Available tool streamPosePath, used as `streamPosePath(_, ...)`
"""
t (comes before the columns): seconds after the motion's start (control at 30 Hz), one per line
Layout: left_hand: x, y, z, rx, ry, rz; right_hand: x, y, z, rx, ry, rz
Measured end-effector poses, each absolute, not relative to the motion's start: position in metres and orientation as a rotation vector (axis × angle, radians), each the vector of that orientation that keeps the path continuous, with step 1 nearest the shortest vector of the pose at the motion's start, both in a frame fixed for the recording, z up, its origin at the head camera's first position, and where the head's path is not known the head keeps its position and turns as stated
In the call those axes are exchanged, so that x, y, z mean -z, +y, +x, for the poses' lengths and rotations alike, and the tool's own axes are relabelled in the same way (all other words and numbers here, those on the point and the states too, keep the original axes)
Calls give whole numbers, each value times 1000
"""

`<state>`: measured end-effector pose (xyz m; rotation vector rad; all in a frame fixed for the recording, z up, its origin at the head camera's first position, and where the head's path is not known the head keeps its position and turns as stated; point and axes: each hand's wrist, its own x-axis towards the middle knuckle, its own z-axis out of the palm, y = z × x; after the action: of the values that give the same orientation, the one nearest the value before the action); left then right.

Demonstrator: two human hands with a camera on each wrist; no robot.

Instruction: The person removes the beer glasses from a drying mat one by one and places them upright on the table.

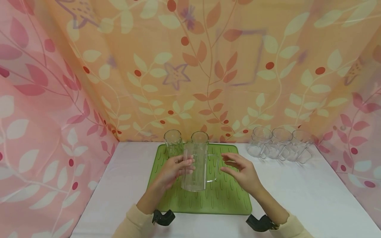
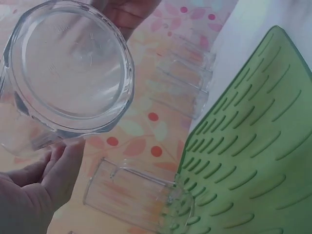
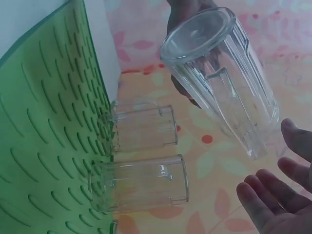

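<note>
– Clear mug [image 1: 197,180]: which hand has it?
– Left hand [image 1: 175,169], fingers curled round its side, holding it up over the green mat [image 1: 226,203].
– And the right hand [image 1: 241,169]?
– Fingers and thumb apart, just beside the handle [image 1: 212,181].
– Further out?
– Two cups [image 1: 173,143] stand at the mat's back; three others [image 1: 280,145] on the desk [image 1: 303,185], rightward.

A tall, clear mug [image 1: 197,177] with faceted sides, a thick round base [image 2: 70,61] and a transparent handle [image 1: 217,168] hangs nearly upright above the green ridged mat [image 1: 227,200], base downward, gripped around one side by the left hand [image 1: 175,170], its handle facing the right hand [image 1: 242,172], just apart from it.
</note>
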<state>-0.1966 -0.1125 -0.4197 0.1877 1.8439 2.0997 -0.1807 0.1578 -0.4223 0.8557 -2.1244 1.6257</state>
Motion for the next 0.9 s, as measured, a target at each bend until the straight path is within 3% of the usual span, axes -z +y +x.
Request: streamPosePath(0.9, 425, -109, -182, -2067, 2011, 402, 434, 165, -188, -2173, -2187, 668)
